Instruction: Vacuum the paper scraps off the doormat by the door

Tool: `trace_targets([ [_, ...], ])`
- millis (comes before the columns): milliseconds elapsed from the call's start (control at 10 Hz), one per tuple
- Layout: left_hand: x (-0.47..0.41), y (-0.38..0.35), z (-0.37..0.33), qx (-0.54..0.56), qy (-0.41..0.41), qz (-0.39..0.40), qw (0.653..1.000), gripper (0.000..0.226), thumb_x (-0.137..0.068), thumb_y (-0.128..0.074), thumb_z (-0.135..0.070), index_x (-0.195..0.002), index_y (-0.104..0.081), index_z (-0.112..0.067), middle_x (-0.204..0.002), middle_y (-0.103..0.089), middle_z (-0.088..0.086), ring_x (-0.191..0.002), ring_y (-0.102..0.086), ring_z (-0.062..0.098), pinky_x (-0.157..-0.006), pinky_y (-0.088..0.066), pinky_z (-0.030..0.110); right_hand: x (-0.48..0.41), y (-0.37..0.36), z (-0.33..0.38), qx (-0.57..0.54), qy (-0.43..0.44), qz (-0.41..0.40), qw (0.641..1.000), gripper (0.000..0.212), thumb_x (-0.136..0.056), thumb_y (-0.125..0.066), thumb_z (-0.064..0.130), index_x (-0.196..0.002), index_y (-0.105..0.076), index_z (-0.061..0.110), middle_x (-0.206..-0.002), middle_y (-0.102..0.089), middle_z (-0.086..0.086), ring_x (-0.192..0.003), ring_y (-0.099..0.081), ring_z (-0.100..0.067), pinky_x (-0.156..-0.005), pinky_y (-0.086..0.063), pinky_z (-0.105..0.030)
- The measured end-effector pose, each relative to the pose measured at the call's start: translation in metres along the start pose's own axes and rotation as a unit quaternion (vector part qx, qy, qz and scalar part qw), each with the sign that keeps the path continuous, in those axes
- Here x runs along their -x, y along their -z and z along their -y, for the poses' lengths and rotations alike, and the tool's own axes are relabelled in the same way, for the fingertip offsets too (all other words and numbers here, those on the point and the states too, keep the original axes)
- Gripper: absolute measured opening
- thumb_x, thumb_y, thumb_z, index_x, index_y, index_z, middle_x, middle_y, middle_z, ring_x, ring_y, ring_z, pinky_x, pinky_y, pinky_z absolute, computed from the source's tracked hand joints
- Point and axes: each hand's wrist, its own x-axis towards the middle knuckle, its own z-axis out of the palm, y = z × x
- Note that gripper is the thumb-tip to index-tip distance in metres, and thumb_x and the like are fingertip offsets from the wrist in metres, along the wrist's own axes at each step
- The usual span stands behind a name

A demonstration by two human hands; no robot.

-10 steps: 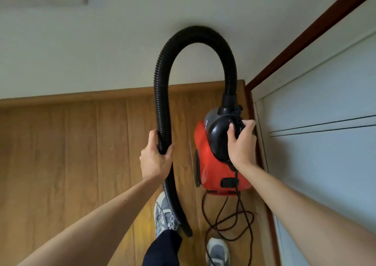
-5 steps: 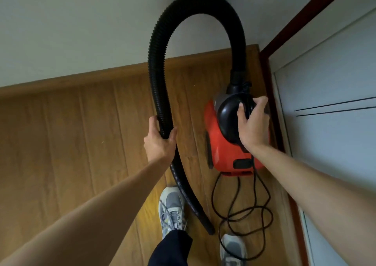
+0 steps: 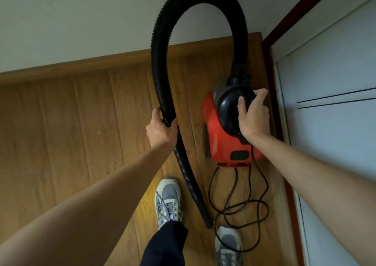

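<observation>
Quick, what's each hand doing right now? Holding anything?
Left hand: closed, gripping the black hose.
Right hand: closed, gripping the red vacuum cleaner at its black top.

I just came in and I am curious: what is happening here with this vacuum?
A person grips the black top of a red vacuum cleaner with the right hand. The left hand holds its black hose, whose free end hangs near the shoes. No doormat or paper scraps are in view.
</observation>
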Motion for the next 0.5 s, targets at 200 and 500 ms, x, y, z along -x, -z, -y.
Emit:
trace_targets([
  [200, 0.01, 0.037, -0.026, -0.104, 0.048, 0.078, 0.99, 0.093, -0.09, -0.07, -0.034, -0.155, -0.007, -0.011, -0.142, -0.049, 0.02, -0.123, -0.056, 0.037, -0.093, -0.054, 0.041, -0.003, 0.042, 0.043, 0.175, -0.058, 0.173, 0.968, 0.064, -0.093, -0.06, 0.042, -0.14, -0.03, 0.009, -0.137, -0.048, -0.017, -0.116, -0.056, -0.038, -0.082, -0.052, -0.042],
  [500, 0.076, 0.141, -0.136, -0.232, -0.061, 0.086, 0.967, 0.088, -0.087, -0.07, -0.042, -0.151, -0.018, -0.012, -0.13, -0.05, 0.02, -0.114, -0.056, 0.038, -0.093, -0.053, 0.05, 0.009, 0.19, 0.148, 0.297, 0.102, 0.211, 0.926, 0.087, -0.09, -0.057, 0.057, -0.153, -0.01, 0.02, -0.15, -0.038, -0.011, -0.131, -0.044, -0.036, -0.095, -0.045, -0.043],
])
